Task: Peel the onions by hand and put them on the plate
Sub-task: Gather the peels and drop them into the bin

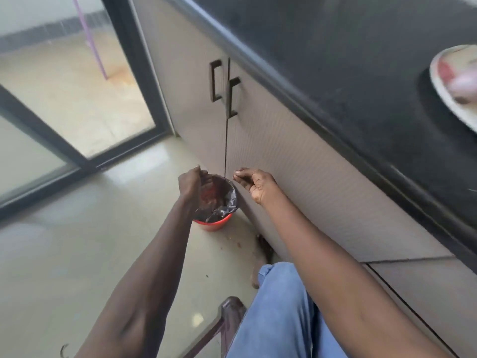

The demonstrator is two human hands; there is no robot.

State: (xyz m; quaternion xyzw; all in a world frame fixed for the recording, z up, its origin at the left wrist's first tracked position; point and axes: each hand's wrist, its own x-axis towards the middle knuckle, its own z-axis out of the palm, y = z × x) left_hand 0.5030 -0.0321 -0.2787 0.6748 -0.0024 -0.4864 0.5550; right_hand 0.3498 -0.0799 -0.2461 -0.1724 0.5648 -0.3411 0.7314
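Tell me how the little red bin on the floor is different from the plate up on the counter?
The red bin stands low on the pale floor, while the plate sits high on the dark counter. The red bin is deep and lined with a black bag; the plate is shallow and whitish. Both hold something reddish, too blurred to name.

Both arms are bare and reach out long, forward and down. The left hand [190, 184] is turned with its back to the camera, and its fingers bend down a little. If it holds anything, that is hidden. The right hand [254, 183] is beside it, a little apart. Its fingers are curled, and the thumb and fingertips press together in a small pinch. One knee in blue jeans [278, 313] shows below the arms.
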